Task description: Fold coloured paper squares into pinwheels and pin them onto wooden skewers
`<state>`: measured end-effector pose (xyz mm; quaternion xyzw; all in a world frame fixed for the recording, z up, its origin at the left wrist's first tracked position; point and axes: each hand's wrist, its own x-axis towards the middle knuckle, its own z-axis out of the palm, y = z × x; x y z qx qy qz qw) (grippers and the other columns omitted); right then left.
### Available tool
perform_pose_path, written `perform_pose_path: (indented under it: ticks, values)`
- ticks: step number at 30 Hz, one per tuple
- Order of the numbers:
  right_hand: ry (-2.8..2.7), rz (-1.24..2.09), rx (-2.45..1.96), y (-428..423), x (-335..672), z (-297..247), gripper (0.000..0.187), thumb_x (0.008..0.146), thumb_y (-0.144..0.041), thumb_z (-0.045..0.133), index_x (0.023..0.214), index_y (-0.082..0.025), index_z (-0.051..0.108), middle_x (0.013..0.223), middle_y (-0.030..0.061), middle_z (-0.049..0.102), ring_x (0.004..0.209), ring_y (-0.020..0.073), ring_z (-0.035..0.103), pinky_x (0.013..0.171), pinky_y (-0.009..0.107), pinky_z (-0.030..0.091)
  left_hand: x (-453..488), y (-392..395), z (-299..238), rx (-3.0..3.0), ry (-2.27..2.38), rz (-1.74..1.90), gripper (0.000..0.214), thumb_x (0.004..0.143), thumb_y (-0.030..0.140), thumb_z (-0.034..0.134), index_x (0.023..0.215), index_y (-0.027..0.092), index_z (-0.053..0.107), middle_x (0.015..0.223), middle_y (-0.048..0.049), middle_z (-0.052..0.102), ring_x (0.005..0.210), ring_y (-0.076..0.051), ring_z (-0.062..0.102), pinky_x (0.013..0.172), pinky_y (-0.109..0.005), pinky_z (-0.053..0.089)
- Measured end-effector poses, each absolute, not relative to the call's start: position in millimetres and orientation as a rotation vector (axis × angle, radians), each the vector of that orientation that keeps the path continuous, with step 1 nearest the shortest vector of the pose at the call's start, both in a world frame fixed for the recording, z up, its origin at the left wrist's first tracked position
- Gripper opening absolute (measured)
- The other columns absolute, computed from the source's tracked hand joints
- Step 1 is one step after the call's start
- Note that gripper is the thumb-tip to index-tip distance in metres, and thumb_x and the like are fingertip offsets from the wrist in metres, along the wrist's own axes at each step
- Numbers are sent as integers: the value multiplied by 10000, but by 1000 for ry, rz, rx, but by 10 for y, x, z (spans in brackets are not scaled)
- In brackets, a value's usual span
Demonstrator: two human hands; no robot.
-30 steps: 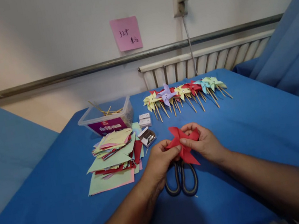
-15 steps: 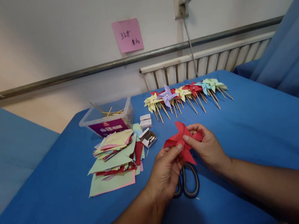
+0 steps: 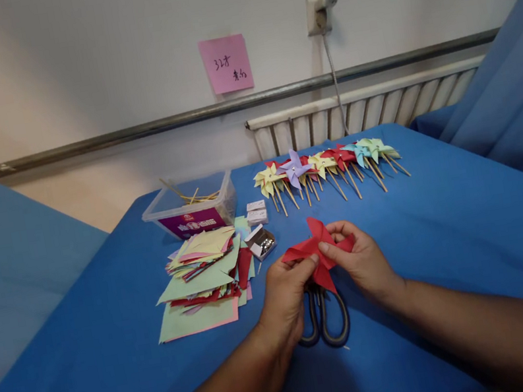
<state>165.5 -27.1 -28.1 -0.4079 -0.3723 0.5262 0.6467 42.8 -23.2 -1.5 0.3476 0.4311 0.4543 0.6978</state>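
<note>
A red paper pinwheel [image 3: 318, 230] with folded blades is held between both hands above the blue cloth. My left hand [image 3: 287, 292] grips its left side, thumb near the centre. On the right, my right hand [image 3: 360, 260] pinches it, the thumb also pressing close to the middle. No stick shows on this pinwheel; its back is hidden. Scissors [image 3: 336, 327] with dark handles lie beneath the hands, their blades covered from sight. Left of the hands, a small open box [image 3: 262, 243] holds shiny metal pins or fasteners.
Stacked coloured paper [image 3: 201, 286] lies at the left. Behind it stands a clear plastic tub [image 3: 229, 198] containing thin sticks. Two small white boxes [image 3: 257, 213] sit beside the tub. Several finished pinwheels [image 3: 294, 169] on sticks lie in a row at the back, near the radiator [image 3: 366, 105].
Both hands have shifted slightly with the red pinwheel, the left one a little leftward, and more of the scissors' handles shows. Both thumbs remain near the pinwheel's centre.
</note>
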Motion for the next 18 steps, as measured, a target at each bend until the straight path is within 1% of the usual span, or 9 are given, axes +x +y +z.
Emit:
perform_pose_path:
  ticks: [5, 8, 11, 14, 16, 18]
  values:
    - [-840, 1252, -894, -286, 1669, -293, 292, 724, -318, 727, 938, -207, 562, 763, -37, 629, 650, 95, 580, 643, 228, 460, 414, -225, -25, 786, 974, 1011, 252, 616, 241, 754, 841, 130, 721, 764, -71, 701, 676, -159, 625, 675, -264, 482]
    - [-839, 1253, -883, -279, 1732, -312, 236, 796, -367, 655, 958, -210, 588, 808, -16, 638, 714, 109, 586, 692, 244, 457, 403, -215, -47, 787, 999, 1006, 224, 612, 219, 744, 815, 127, 716, 725, -62, 694, 621, -153, 613, 640, -272, 487]
    - [-807, 1221, -899, -226, 1821, -331, 249, 840, -424, 583, 955, -205, 606, 815, 6, 646, 744, 129, 590, 725, 268, 456, 359, -158, -19, 764, 990, 1010, 211, 604, 195, 736, 796, 112, 712, 690, -62, 693, 579, -151, 610, 613, -274, 494]
    - [-782, 1213, -958, -135, 1896, -355, 265, 807, -439, 616, 917, -198, 615, 794, 9, 649, 692, 122, 584, 684, 259, 449, 229, -27, 108, 722, 965, 1142, 211, 598, 167, 733, 798, 101, 707, 706, -64, 704, 624, -153, 636, 648, -260, 511]
    - [-798, 1218, -1021, -78, 1925, -379, 278, 756, -428, 673, 893, -194, 615, 777, 5, 651, 656, 112, 578, 651, 249, 445, 96, 88, 228, 690, 952, 1294, 198, 598, 154, 733, 787, 104, 699, 752, -60, 714, 653, -145, 646, 664, -251, 522]
    - [-857, 1226, -1069, -40, 1932, -417, 307, 698, -413, 723, 875, -187, 614, 724, -2, 645, 623, 109, 572, 618, 241, 441, -41, 197, 336, 650, 935, 1439, 191, 586, 133, 735, 771, 118, 688, 741, -40, 712, 636, -135, 645, 646, -244, 528]
